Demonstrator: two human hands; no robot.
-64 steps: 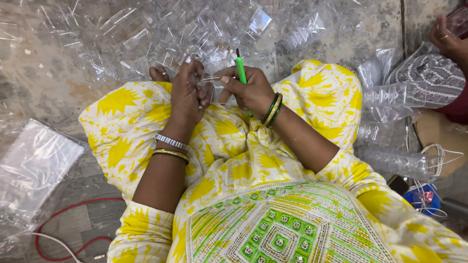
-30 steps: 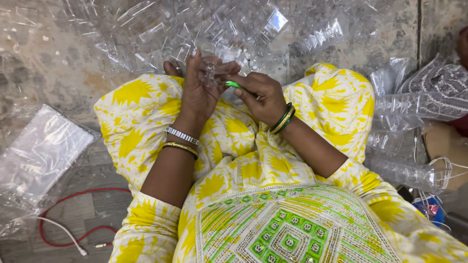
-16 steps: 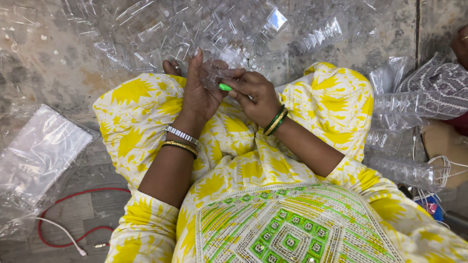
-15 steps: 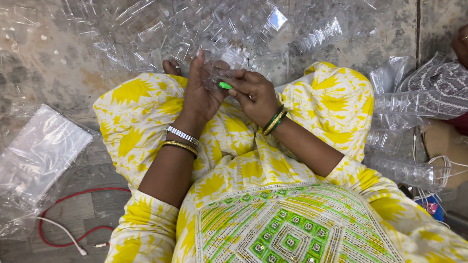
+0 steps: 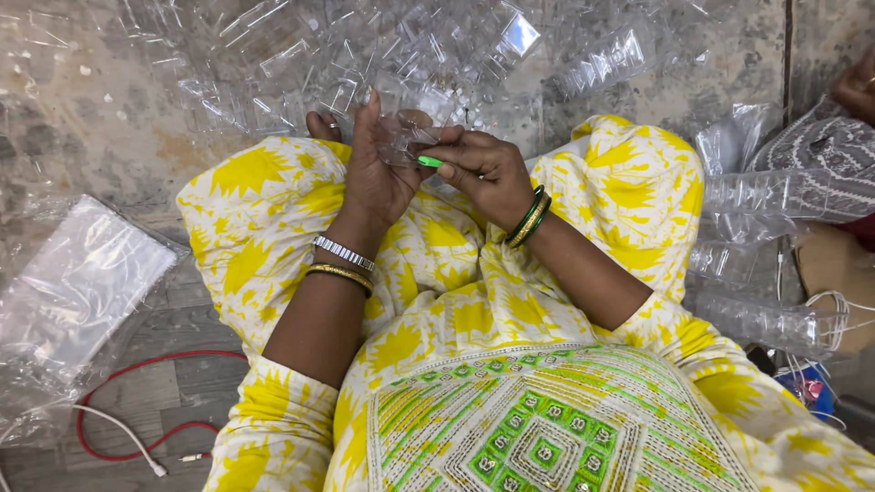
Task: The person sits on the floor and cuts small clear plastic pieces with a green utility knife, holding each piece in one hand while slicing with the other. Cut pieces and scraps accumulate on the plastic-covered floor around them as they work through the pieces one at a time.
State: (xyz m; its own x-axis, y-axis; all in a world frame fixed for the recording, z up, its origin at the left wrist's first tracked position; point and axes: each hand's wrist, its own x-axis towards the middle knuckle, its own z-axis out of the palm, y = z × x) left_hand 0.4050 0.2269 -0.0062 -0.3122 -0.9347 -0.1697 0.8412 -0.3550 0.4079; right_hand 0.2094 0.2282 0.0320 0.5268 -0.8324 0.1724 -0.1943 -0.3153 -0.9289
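- Head view: the left hand is seen raised over the lap, fingers pointing to the far side, with a small clear plastic piece pinched between thumb and fingertips.
- The right hand is closed around a green pen-like tool; only its bright green tip shows, just past the fingers, and it is laid against the clear plastic piece.
- The two hands are brought together, touching at the fingertips, above the knees and just near of the pile on the floor.
- A silver bracelet and a gold bangle are worn on the left wrist; green and gold bangles are worn on the right wrist.
- A yellow and white patterned garment covers the lap, with a green embroidered panel at the near edge.
- A heap of clear plastic pieces is spread over the worn grey floor on the far side.
- A flat clear plastic bag lies at the left, with a red cable and a white cable near it.
- Stacked clear plastic trays are lined up at the right.
- Another person's hand is partly seen at the far right edge; its grip cannot be told.
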